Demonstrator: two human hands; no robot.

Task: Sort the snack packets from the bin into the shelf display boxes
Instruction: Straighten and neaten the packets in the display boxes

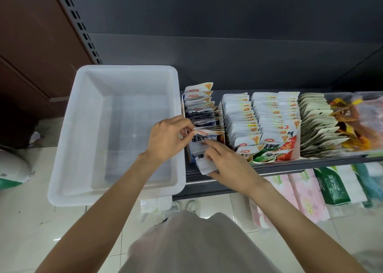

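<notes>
We're seeing the bin (116,131) empty. Left hand (167,137) is pinching the front packet (207,132) upright in the leftmost display box (189,154); right hand (226,162) is gripping lower packets (204,164), nearer the shelf (310,162) edge.

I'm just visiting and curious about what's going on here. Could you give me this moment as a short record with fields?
bin: white plastic bin, no packets visible inside
left hand: left hand pinching a packet top in the blue display box
right hand: right hand holding packets at that box's front
neighbouring boxes: green box and red box, both filled
shelf: dark shelf
</notes>
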